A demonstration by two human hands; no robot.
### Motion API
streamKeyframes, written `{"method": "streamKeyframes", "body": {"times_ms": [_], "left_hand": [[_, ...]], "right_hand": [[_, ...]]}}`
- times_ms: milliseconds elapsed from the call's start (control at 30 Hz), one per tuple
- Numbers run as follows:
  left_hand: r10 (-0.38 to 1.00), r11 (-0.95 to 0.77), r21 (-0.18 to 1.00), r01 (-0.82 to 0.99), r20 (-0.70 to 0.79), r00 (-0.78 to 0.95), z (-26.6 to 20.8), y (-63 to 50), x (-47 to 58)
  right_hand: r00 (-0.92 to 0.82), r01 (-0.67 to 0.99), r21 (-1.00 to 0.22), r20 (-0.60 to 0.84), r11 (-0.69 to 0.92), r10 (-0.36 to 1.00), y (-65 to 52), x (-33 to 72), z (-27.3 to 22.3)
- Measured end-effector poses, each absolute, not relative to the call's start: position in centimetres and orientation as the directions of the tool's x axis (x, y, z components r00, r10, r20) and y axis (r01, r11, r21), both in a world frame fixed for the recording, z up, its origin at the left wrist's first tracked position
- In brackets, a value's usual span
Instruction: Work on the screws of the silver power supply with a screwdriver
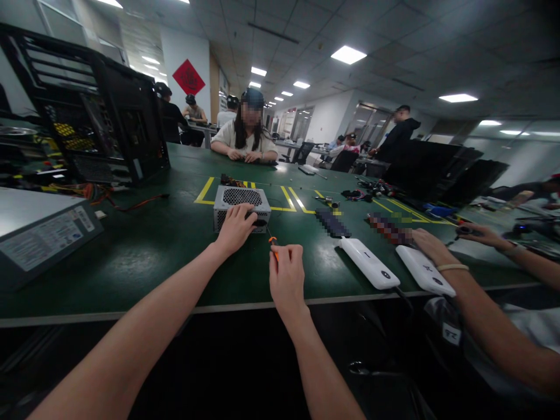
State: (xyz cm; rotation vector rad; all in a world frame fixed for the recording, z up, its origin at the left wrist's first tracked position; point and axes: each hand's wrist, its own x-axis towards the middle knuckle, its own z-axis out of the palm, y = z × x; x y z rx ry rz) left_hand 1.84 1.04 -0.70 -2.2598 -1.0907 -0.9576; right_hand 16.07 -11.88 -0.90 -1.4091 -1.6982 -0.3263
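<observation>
A grey metal computer power supply (221,201) with a perforated grille sits on the green table in front of me. My left hand (237,226) lies over its top and near face, fingers bent against it, hiding part of that side. A screwdriver (273,241) with an orange and black handle is gripped in my right hand (287,271). Its thin shaft points up and left at the near right corner of the power supply; whether the tip touches a screw is too small to tell. Dark cables (231,181) lie behind the unit.
At left stand an open black computer case (144,128) and a larger labelled grey metal box (48,239). Two white power banks (370,265) (423,271) lie at right, beside a co-worker's hands (431,248). Another person (245,137) sits across the table.
</observation>
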Motion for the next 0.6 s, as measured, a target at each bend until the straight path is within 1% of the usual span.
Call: {"method": "streamKeyframes", "body": {"times_ms": [233,433,500,600], "left_hand": [[0.499,-0.593,-0.121,0.796,0.721,0.481,-0.5,-0.1,0.9],[0.514,-0.528,-0.130,0.839,0.738,0.438,-0.6,-0.5,1.5],[0.507,-0.536,-0.137,0.833,0.737,0.448,-0.7,-0.4,1.6],[0.505,-0.548,-0.140,0.825,0.731,0.459,-0.7,-0.3,1.5]], "right_hand": [[0.001,0.846,-0.374,0.714,0.380,0.700,-13.0,16.4,-2.2],[0.024,0.821,-0.438,0.667,0.367,0.744,-13.7,15.8,-2.5],[0.017,0.827,-0.413,0.697,0.382,0.717,-13.7,15.5,-2.5],[-0.022,0.870,-0.320,0.735,0.375,0.678,-13.9,15.2,-2.5]]}}
